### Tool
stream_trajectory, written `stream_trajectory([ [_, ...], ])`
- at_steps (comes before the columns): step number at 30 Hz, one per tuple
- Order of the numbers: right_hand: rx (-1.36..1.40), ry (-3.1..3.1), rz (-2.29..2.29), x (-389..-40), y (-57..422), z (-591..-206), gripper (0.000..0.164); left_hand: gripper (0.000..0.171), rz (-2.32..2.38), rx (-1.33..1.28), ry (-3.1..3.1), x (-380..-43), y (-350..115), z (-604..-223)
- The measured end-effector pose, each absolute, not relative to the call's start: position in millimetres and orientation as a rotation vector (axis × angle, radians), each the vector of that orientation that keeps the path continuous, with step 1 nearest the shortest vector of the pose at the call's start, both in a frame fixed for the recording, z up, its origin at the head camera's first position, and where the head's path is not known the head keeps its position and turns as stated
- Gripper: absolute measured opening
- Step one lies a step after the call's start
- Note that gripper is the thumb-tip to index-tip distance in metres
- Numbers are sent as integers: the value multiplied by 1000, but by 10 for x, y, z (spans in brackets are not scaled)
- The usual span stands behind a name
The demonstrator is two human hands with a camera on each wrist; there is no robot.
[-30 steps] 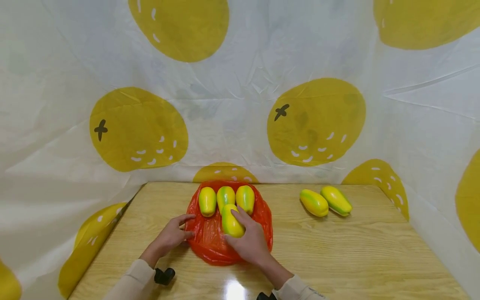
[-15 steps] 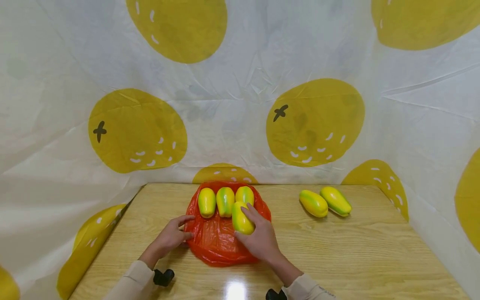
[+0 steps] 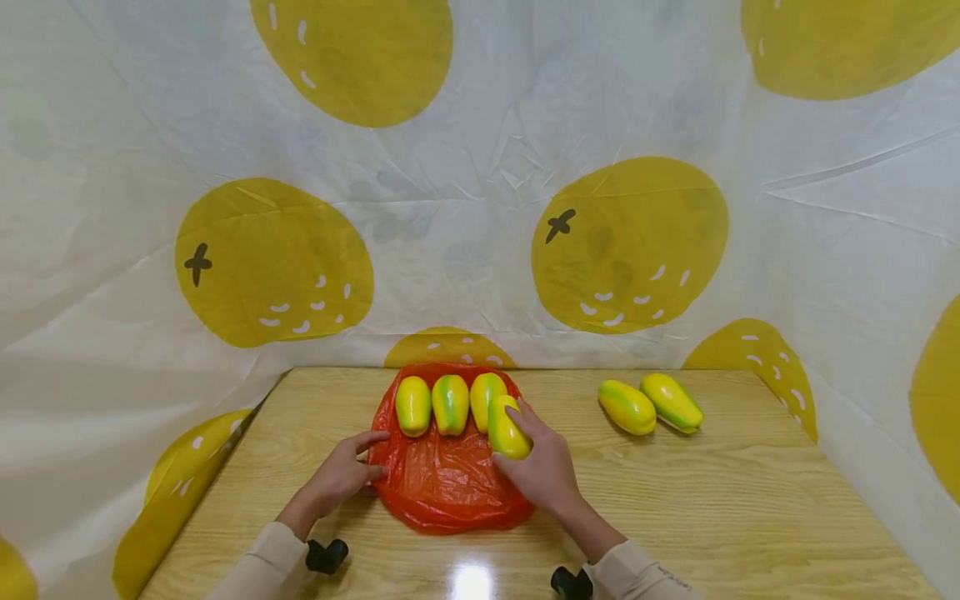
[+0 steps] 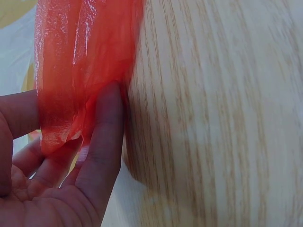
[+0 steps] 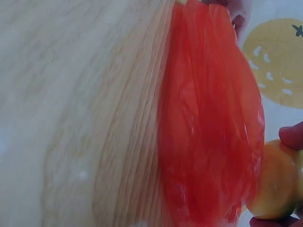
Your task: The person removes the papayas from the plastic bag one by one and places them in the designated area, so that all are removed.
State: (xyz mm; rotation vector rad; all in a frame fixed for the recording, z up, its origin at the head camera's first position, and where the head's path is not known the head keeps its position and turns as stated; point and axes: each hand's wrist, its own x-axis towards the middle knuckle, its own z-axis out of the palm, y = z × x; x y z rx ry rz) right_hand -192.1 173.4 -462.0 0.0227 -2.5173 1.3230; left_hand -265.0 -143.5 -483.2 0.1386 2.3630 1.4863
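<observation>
A red plastic bag (image 3: 442,487) lies spread wide at the back of the wooden table, its mouth facing up. Three yellow-green papayas stand in a row inside: a left papaya (image 3: 413,406), a middle papaya (image 3: 451,404) and a right papaya (image 3: 484,397). My right hand (image 3: 543,467) grips another papaya (image 3: 507,429) over the bag's right edge, overlapping the right papaya in the head view. In the right wrist view this held papaya (image 5: 274,179) shows between thumb and finger beside the bag's wall. My left hand (image 4: 66,175) holds the bag's left rim between thumb and fingers.
Two more papayas lie side by side on the right of the table: a nearer papaya (image 3: 627,407) and a farther papaya (image 3: 671,402). A white curtain (image 3: 465,167) with yellow fruit prints hangs behind and around the wooden table (image 3: 712,517).
My right hand has moved the held papaya to the right and slightly back, from the bag's middle to its right edge. My left hand has stayed at the left rim.
</observation>
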Motion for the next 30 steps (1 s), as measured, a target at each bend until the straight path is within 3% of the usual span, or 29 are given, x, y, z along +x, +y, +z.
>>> stream_trajectory([
  [30, -109, -2618, 1161, -2066, 2161, -4669, 72, 61, 1489, 106, 2347, -2670, -1453, -4855],
])
